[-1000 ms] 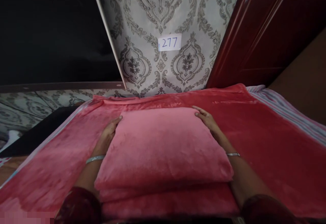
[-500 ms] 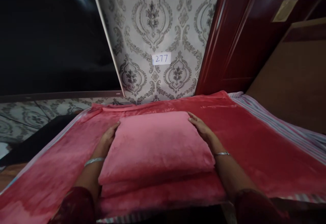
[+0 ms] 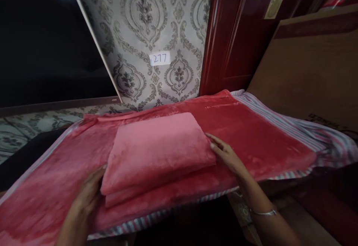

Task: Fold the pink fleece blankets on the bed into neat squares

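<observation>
A folded pink plush blanket (image 3: 156,141), several layers thick, lies in the middle of a red plush cover (image 3: 251,137). My left hand (image 3: 91,190) is at the left edge of the folded blanket, fingers stretched forward and slightly blurred. On the opposite side, my right hand (image 3: 225,156) rests its extended fingertips at the blanket's right edge, palm turned inward. Neither hand grips the cloth. A bracelet circles my right wrist.
Striped cloth (image 3: 260,108) edges the cover on the right. A large cardboard box (image 3: 310,67) leans behind it, by a dark red wood panel (image 3: 237,33). A black screen (image 3: 47,44) stands at left; a paper label (image 3: 160,58) reading 277 is on patterned wallpaper.
Both hands have come back toward me along the folded blanket's sides, and their hold has loosened. The view has swung to the right, bringing more of the box into sight.
</observation>
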`<action>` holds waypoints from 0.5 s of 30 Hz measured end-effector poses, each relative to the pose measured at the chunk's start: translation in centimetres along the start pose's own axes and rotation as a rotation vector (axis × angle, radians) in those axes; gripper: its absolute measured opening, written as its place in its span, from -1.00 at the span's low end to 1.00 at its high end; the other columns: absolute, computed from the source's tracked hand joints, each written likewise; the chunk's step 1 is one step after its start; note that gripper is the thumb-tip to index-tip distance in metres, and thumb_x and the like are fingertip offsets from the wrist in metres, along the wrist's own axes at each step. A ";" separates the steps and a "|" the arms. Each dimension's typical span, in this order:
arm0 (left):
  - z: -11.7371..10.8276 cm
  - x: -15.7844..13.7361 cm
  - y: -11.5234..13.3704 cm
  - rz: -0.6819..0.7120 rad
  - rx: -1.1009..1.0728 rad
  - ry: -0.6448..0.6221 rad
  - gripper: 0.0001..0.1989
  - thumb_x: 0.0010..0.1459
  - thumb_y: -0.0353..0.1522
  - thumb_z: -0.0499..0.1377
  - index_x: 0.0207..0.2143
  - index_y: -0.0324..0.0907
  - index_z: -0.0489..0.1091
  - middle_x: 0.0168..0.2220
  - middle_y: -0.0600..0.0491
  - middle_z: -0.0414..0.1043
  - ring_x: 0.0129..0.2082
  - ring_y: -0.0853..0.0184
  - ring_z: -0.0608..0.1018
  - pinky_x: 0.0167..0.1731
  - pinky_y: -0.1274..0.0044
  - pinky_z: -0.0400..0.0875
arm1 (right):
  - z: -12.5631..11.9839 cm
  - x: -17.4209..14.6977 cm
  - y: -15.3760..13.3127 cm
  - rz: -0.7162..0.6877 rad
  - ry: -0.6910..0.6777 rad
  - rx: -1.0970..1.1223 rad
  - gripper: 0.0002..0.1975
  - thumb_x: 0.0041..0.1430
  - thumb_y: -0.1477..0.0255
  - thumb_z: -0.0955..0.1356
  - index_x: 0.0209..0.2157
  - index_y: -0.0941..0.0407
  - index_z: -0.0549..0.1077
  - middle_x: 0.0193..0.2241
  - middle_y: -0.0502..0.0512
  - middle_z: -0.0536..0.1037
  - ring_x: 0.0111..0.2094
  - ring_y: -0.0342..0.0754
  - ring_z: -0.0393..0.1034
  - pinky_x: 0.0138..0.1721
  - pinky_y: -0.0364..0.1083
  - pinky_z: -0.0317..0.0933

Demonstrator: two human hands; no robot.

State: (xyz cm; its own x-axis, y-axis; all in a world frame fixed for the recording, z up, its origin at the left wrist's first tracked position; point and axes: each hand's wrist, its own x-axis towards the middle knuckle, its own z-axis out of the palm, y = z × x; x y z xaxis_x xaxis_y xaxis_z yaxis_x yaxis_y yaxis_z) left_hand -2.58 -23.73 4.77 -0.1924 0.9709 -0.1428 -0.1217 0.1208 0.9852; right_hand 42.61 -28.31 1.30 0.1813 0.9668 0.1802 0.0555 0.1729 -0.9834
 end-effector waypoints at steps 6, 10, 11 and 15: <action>0.5 -1.8 -1.6 -0.114 -0.047 0.039 -0.51 -0.38 -0.14 0.53 -0.36 -0.14 0.56 -0.41 0.01 0.63 -0.21 0.04 0.67 -0.21 0.35 0.62 | 1.3 -0.8 1.6 -0.065 0.140 -0.057 -0.33 0.06 0.08 0.48 0.18 0.04 0.45 0.17 0.15 0.49 0.17 0.14 0.35 0.19 0.08 0.24; 1.4 -2.3 -1.9 0.009 -0.088 0.131 -0.47 -0.48 -0.09 0.53 -0.43 -0.14 0.50 -0.47 0.06 0.59 -0.19 0.07 0.66 -0.18 0.40 0.61 | 1.2 -0.9 3.0 -0.033 0.208 -0.024 -0.33 0.10 0.05 0.43 0.18 0.07 0.42 0.11 0.17 0.52 0.04 0.11 0.44 0.06 0.04 0.32; 1.6 -2.5 -1.9 0.024 -0.088 0.148 -0.48 -0.49 -0.11 0.53 -0.45 -0.14 0.49 -0.49 0.07 0.58 -0.18 0.07 0.65 -0.17 0.40 0.60 | 1.1 -1.1 3.2 -0.006 0.195 -0.005 -0.32 0.11 0.04 0.42 0.20 0.07 0.39 0.08 0.16 0.54 0.00 0.10 0.45 0.02 0.03 0.35; 1.7 -2.9 -1.9 0.034 -0.081 0.137 -0.50 -0.47 -0.13 0.53 -0.46 -0.13 0.47 -0.51 0.10 0.55 -0.16 0.07 0.64 -0.18 0.41 0.60 | 0.9 -1.6 3.4 0.042 0.163 0.044 -0.27 0.13 0.04 0.42 0.27 0.05 0.31 -0.05 0.13 0.61 -0.07 0.09 0.49 -0.07 0.01 0.39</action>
State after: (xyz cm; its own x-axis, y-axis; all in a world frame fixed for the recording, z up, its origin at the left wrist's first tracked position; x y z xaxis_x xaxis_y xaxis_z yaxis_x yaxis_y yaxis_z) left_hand -0.14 -26.40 3.45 -0.3282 0.9361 -0.1263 -0.1900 0.0655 0.9796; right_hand 41.63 -29.13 -2.40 0.3396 0.9307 0.1361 0.0021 0.1440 -0.9896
